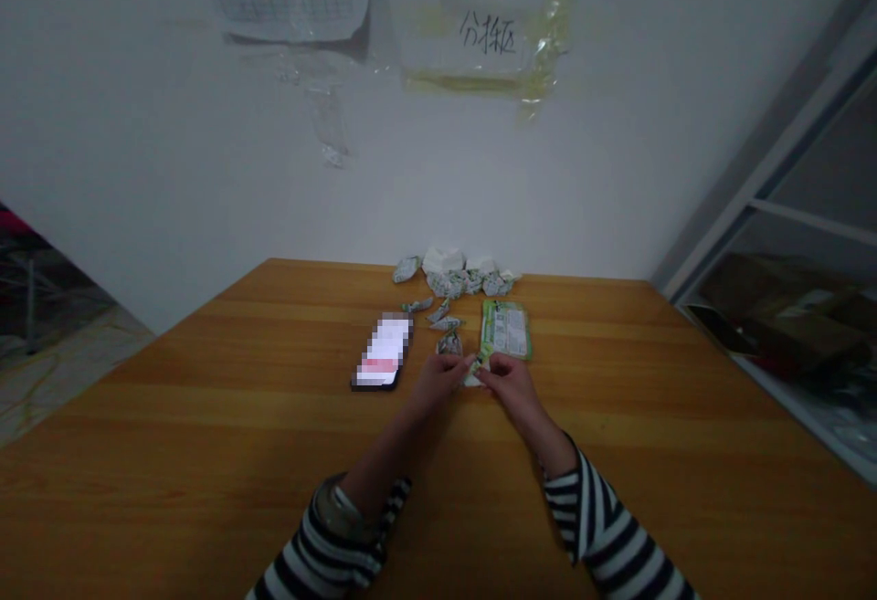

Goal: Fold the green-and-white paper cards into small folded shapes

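A small green-and-white wrapped packet point(472, 378) is pinched between the fingertips of both hands, low over the wooden table. My left hand point(438, 381) closes on its left side. My right hand point(511, 384) grips the right side with thumb and finger together. What the packet contains cannot be made out. Just beyond my fingers lies a small crumpled wrapper point(449, 342), with several narrow twisted wrappers point(446, 323) behind it. A flat green-and-white printed pouch point(505, 330) lies just past my right hand.
Left of my hands a phone point(384, 352) lies on the wooden table point(226, 417), its lit screen blurred out. A heap of crumpled wrappers point(452, 280) sits by the white wall point(438, 189). Taped papers point(486, 38) hang above. Shelving with boxes point(787, 299) stands at right.
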A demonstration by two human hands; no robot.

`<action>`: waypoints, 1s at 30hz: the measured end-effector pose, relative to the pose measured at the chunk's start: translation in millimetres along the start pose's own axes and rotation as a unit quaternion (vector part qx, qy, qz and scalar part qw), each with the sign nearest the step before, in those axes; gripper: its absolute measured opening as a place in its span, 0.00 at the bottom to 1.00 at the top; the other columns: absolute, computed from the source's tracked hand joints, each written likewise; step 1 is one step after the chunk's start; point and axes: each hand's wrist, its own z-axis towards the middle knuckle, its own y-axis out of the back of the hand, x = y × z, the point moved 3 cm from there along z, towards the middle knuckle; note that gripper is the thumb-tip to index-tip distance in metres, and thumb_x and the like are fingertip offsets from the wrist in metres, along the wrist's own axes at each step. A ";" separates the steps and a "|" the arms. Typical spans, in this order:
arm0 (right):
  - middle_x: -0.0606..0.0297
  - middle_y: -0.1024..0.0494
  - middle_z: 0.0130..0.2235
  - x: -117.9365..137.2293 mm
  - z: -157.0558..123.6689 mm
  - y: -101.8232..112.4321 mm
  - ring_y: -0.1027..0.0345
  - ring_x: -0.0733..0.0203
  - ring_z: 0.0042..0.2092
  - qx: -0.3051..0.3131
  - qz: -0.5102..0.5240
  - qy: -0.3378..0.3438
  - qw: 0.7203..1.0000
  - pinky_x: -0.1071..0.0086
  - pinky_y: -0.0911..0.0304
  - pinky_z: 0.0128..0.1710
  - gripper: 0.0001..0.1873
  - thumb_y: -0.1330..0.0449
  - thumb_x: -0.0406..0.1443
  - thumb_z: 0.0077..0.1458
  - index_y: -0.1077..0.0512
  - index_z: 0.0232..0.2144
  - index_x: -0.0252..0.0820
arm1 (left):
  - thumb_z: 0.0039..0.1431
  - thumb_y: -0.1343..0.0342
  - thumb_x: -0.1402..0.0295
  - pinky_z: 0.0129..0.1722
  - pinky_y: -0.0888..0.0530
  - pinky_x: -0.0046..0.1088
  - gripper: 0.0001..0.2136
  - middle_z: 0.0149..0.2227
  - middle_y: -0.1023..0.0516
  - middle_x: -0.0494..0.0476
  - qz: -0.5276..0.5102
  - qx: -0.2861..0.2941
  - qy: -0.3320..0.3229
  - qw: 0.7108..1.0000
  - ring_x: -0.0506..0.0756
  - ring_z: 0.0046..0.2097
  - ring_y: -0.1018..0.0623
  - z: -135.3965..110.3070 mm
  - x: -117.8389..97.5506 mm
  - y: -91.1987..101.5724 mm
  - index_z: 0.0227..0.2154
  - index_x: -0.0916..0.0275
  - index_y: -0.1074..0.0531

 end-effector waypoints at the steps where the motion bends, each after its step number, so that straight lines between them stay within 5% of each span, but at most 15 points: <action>1: 0.74 0.36 0.15 0.4 -0.2 0.7 0.46 0.70 0.18 -0.005 0.000 -0.001 1.000 0.75 0.52 0.17 0.16 0.32 0.41 0.37 0.36 0.16 0.40 | 0.48 0.41 0.49 0.23 0.44 0.24 0.22 0.16 0.34 0.48 -0.014 0.012 -0.001 1.000 0.48 0.21 0.37 0.3 1.1 -0.2 0.20 0.68 0.24; 8: 0.74 0.36 0.16 6.2 -1.1 1.2 0.46 0.71 0.18 -0.004 -0.016 0.036 0.999 0.77 0.53 0.17 0.15 0.33 0.40 0.38 0.36 0.16 0.39 | 0.49 0.39 0.55 0.28 0.33 0.25 0.18 0.26 0.20 0.56 -0.010 0.008 -0.019 1.000 0.53 0.28 0.26 3.9 9.1 0.1 0.30 0.67 0.19; 17: 0.71 0.31 0.15 4.7 -7.9 -12.1 0.42 0.69 0.15 -0.001 0.026 0.008 1.000 0.77 0.51 0.14 0.14 0.35 0.43 0.42 0.31 0.21 0.39 | 0.58 0.48 0.65 0.29 0.34 0.26 0.12 0.25 0.21 0.55 0.159 -0.112 -0.116 0.974 0.53 0.28 0.26 -3.5 -5.4 -6.5 0.27 0.64 0.22; 24: 0.70 0.29 0.17 14.4 -9.6 -12.9 0.39 0.69 0.18 0.038 0.037 0.009 0.999 0.76 0.46 0.17 0.16 0.33 0.45 0.41 0.27 0.25 0.37 | 0.55 0.45 0.62 0.30 0.31 0.27 0.11 0.28 0.20 0.57 0.097 -0.121 -0.101 0.983 0.55 0.30 0.24 -2.5 -0.2 -1.1 0.28 0.65 0.22; 30: 0.69 0.28 0.18 10.4 -7.3 -11.5 0.37 0.66 0.19 0.013 0.069 0.001 0.998 0.75 0.44 0.18 0.19 0.33 0.49 0.41 0.28 0.25 0.39 | 0.56 0.45 0.60 0.31 0.34 0.28 0.12 0.27 0.21 0.57 0.158 -0.160 -0.131 0.965 0.54 0.29 0.25 -9.4 -7.0 -1.4 0.29 0.64 0.23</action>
